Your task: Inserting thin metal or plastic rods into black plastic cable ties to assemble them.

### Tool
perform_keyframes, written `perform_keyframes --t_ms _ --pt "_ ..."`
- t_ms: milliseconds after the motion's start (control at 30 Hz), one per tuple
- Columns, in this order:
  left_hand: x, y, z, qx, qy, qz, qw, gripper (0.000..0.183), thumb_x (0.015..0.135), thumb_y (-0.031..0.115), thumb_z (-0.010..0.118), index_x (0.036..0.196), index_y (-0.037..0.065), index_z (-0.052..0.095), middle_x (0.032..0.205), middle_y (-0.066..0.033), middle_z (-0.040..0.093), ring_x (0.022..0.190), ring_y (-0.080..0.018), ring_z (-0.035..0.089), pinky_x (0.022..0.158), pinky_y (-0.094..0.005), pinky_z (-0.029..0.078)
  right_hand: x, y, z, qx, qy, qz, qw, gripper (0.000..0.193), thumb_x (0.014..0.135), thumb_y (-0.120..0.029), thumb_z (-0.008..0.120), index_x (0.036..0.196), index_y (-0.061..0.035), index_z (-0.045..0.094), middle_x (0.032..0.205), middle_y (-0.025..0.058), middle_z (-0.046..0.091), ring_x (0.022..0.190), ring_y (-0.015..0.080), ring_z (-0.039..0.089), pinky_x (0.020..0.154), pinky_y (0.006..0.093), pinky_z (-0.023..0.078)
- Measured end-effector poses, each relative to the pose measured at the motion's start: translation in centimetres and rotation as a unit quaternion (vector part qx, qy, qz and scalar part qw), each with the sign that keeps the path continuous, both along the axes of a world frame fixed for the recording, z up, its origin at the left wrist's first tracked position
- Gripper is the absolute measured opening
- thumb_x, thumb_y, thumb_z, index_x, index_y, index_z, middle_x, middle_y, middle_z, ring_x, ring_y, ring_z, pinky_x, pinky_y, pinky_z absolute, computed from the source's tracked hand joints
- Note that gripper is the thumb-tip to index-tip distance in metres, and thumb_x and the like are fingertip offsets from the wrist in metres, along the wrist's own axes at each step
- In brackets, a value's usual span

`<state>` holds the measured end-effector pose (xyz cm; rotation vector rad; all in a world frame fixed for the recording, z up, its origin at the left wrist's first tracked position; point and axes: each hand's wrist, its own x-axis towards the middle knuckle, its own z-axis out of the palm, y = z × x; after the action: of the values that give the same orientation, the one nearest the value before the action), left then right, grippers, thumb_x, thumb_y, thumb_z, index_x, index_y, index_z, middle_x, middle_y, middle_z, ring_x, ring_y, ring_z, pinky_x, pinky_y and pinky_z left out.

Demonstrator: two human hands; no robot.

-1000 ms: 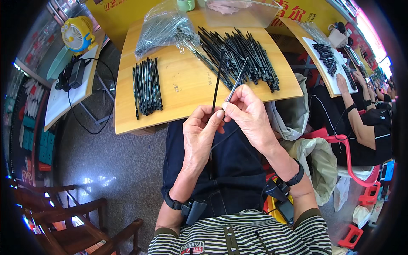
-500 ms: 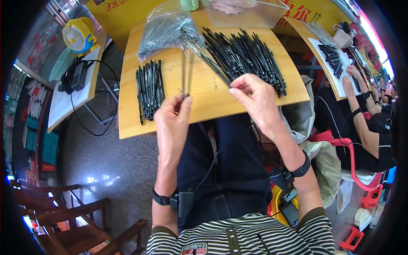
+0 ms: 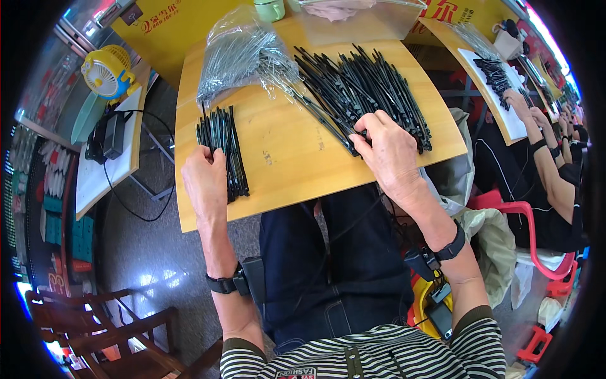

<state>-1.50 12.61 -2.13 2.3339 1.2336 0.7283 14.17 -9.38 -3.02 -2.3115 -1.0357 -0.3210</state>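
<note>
My left hand (image 3: 205,183) is at the left edge of a small, fairly even row of thin black rods (image 3: 235,151). Its fingers are closed on one thin rod, whose upper end sticks up past the row. At the near end of a bigger, looser pile of black rods (image 3: 372,82), my right hand (image 3: 392,151) pinches with thumb and forefinger at the rods' ends. Its fingertips are partly hidden, but a black rod seems to be between them. A clear plastic bag (image 3: 221,44) full of thin silver wire pieces lies behind, some spilling toward the big pile.
A green mug (image 3: 270,10) and a clear plastic bin (image 3: 372,24) stand at the table's back. Left is a side table with a yellow fan (image 3: 104,74) and a black power adapter (image 3: 114,136). At right, another person's hands (image 3: 519,104) work over black rods on a white board.
My left hand has moved left and down from mid-table to the small row, taking its rod there. My right hand has shifted slightly right, onto the big pile's near end.
</note>
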Motion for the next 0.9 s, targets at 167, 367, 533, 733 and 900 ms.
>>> perform_keyframes --t_ms 167,367,533,733,900 --pt "0.0 -0.1 -0.4 0.003 -0.005 -0.008 1.000 0.023 0.079 0.016 0.063 0.090 -0.004 0.059 0.068 -0.0145 0.059 0.063 -0.0246 0.058 0.061 -0.0351 0.044 0.0 0.5 0.2 -0.021 -0.035 -0.004 0.999 0.014 0.075 -0.010 0.065 0.079 -0.0062 0.052 0.080 0.0077 0.054 0.076 0.0261 0.059 0.063 0.0360 0.048" --pt "-0.5 -0.8 0.1 0.015 -0.009 -0.023 1.000 0.026 0.081 0.019 0.064 0.093 -0.003 0.060 0.068 -0.0106 0.058 0.062 -0.0185 0.056 0.059 -0.0315 0.044 -0.2 0.6 0.9 -0.015 -0.024 -0.030 0.999 0.014 0.076 -0.012 0.063 0.078 -0.0060 0.051 0.073 0.0083 0.058 0.070 0.0266 0.061 0.061 0.0368 0.049" --pt "-1.2 -1.4 -0.1 0.018 -0.037 -0.033 0.999 0.025 0.082 0.020 0.063 0.093 -0.003 0.061 0.069 -0.0105 0.058 0.062 -0.0176 0.055 0.059 -0.0311 0.044 -0.1 -0.4 1.7 0.016 0.031 -0.035 0.999 0.012 0.080 -0.015 0.060 0.080 -0.0066 0.052 0.067 0.0099 0.061 0.066 0.0293 0.062 0.059 0.0396 0.047" --pt "-1.7 -2.8 -0.1 0.050 -0.055 -0.049 0.996 0.024 0.083 0.020 0.062 0.092 -0.003 0.061 0.071 -0.0100 0.059 0.063 -0.0162 0.054 0.060 -0.0302 0.044 0.7 -2.7 2.4 0.110 0.150 0.011 0.983 0.015 0.084 -0.017 0.059 0.083 -0.0030 0.055 0.066 0.0104 0.060 0.059 0.0240 0.059 0.059 0.0333 0.046" --pt "-1.6 -4.8 -0.4 0.046 -0.087 -0.092 0.991 0.019 0.086 0.016 0.059 0.091 -0.002 0.061 0.074 -0.0086 0.061 0.064 -0.0140 0.054 0.059 -0.0272 0.044 0.2 -4.4 3.6 0.217 0.361 0.051 0.906 0.016 0.087 -0.016 0.057 0.086 -0.0014 0.052 0.069 0.0016 0.056 0.054 0.0062 0.048 0.050 0.0213 0.041"
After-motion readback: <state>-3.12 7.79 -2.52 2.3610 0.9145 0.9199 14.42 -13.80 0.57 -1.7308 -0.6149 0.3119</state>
